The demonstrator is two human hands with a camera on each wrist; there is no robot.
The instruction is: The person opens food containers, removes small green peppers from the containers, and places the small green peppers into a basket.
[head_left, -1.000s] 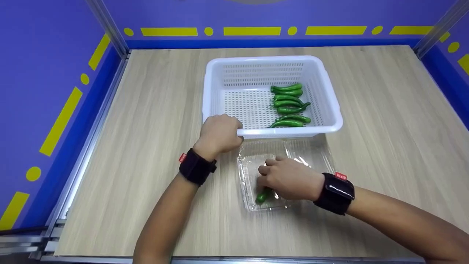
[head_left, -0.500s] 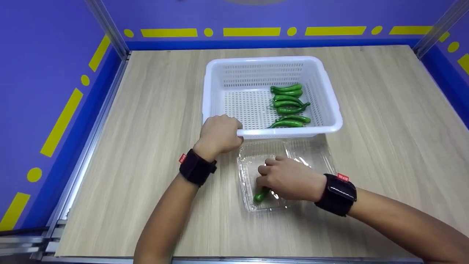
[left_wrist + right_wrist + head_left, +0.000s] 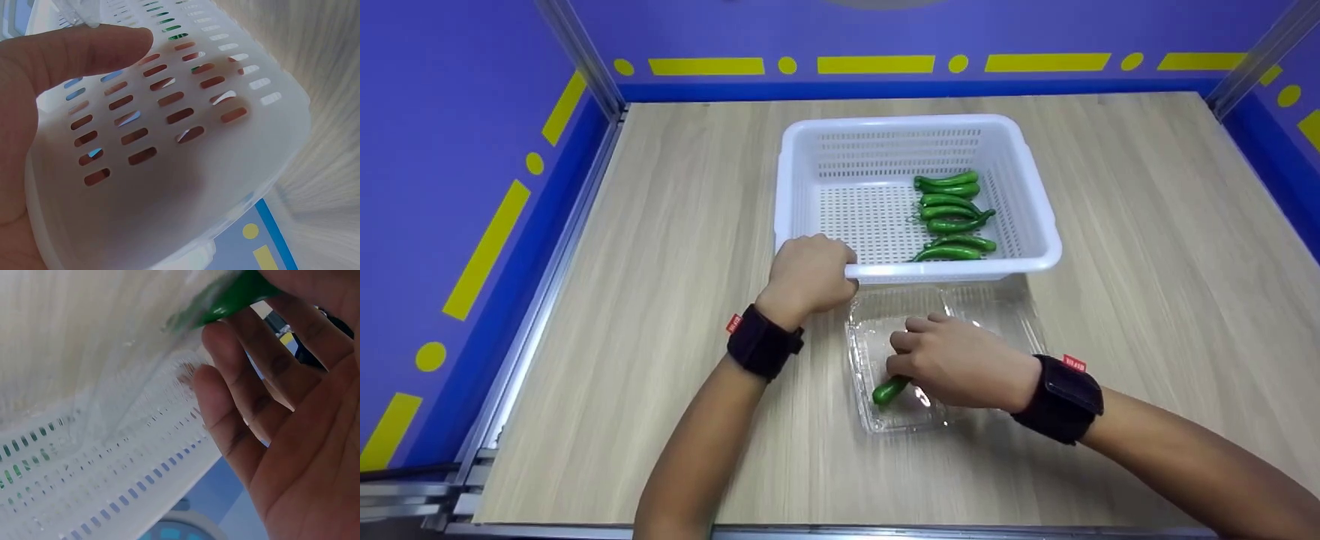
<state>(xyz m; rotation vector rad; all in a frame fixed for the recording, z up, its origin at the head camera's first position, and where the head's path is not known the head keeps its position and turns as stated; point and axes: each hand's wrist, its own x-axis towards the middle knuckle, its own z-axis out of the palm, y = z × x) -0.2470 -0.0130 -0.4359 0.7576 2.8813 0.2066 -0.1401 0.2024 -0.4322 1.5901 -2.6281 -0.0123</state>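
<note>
My left hand [image 3: 811, 274] grips the front left rim of a white perforated plastic basket [image 3: 945, 268]. In the left wrist view, its thumb [image 3: 84, 55] lies along the outside of the basket wall [image 3: 174, 185]; the other fingers are behind that wall. My right hand [image 3: 964, 364] is over a clear plastic clamshell box [image 3: 864, 409] in front of the basket. It pinches a green chili pepper [image 3: 889, 391], whose rounded end sticks out toward the lower left. In the right wrist view, the pepper [image 3: 236, 297] shows beside the fingers, partly hidden by the hand.
Several green peppers [image 3: 951, 213] lie in a column on the right side of the basket floor. The box's other half [image 3: 997, 307] spreads to the right, partly under my right hand. A wood-grain table [image 3: 675, 195] is bounded by blue panels [image 3: 870, 34] and metal rails.
The pepper's visible end has swung a little left and upward in the box, and my right wrist has shifted slightly right. My left hand and the basket have stayed in place.
</note>
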